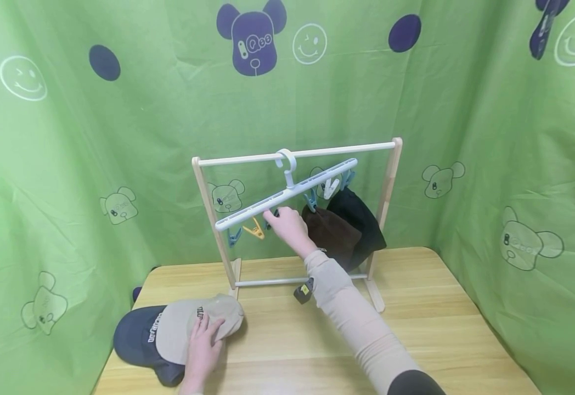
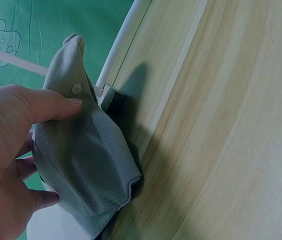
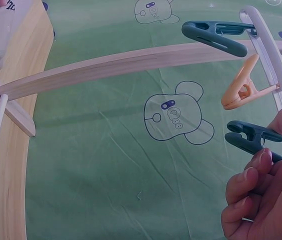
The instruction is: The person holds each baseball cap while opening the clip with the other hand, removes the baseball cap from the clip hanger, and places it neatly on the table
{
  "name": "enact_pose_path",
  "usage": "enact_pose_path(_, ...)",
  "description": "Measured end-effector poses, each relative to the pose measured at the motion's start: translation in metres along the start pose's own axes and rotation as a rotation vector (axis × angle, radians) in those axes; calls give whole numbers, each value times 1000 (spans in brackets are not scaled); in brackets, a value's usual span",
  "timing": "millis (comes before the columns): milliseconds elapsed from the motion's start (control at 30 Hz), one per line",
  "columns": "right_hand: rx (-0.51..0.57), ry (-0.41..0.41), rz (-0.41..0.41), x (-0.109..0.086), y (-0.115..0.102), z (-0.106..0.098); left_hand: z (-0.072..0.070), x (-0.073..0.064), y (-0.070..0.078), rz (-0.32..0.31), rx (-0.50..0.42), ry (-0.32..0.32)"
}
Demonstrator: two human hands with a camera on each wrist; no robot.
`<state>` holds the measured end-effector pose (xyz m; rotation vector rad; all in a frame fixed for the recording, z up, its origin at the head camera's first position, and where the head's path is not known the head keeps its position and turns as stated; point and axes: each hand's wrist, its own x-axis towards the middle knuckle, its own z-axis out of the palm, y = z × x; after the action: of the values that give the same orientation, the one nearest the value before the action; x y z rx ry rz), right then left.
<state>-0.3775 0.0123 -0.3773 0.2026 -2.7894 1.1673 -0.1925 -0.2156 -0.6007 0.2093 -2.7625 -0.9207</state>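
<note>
My left hand (image 1: 202, 346) grips a beige cap (image 1: 176, 332) at the table's left; in the left wrist view the thumb lies over its fabric (image 2: 86, 155) with fingers on the other side. A navy cap (image 1: 136, 337) lies against it. Raised to the hanger (image 1: 287, 193), my right hand (image 1: 289, 227) pinches a dark teal clip (image 3: 253, 132) between thumb and fingers; that clip's jaws look slightly parted in the right wrist view. Beside it hang a yellow clip (image 1: 255, 229) and a blue clip (image 1: 235, 237). A brown cap (image 1: 332, 236) and a black cap (image 1: 359, 216) hang at right.
The hanger tilts, left end lower, from the top bar (image 1: 347, 150) of a wooden rack. Its lower bar (image 1: 272, 282) runs just above the wooden table (image 1: 430, 312). Green printed curtain (image 1: 495, 137) surrounds the table at the back and sides.
</note>
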Motion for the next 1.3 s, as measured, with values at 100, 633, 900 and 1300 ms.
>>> enact_pose_path(100,5,-1,2,0,0,-1,1,1,-1,-3,5,-8)
enact_pose_path(633,15,10,1,0,2,0,5,3,-2,8,26,-22)
enact_pose_path(900,22,2,3,0,2,0,8,2,-4,-12,16,-27)
enact_pose_path(1300,22,0,-3,-1,2,1,7,-1,1,-36,34,-55)
